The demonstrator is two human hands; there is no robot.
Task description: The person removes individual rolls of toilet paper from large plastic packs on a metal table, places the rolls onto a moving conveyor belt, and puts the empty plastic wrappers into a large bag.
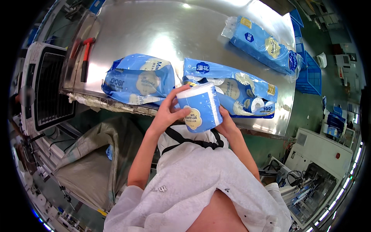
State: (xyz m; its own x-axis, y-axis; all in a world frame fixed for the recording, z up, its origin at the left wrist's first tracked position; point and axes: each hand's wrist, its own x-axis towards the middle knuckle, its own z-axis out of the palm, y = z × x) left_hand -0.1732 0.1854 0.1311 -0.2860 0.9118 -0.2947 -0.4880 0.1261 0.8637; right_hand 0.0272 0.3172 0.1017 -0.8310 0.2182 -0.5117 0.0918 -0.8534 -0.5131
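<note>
Fingers of left hand [169, 110] and right hand [228, 123] grasped blue-and-white film-wrapped paper roll [203, 108] from either side, neither nearer. Roll was on near side of long, torn-open blue plastic pack [231, 76], before its left half, axis seemingly crosswise to pack's length.

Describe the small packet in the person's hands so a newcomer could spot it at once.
Start at the big metal table, near edge, in front of the white shirt. There the left hand and right hand hold a short blue packet with a cream badge. Unlike the three larger blue packs lying on the table, it alone is held up.
</note>
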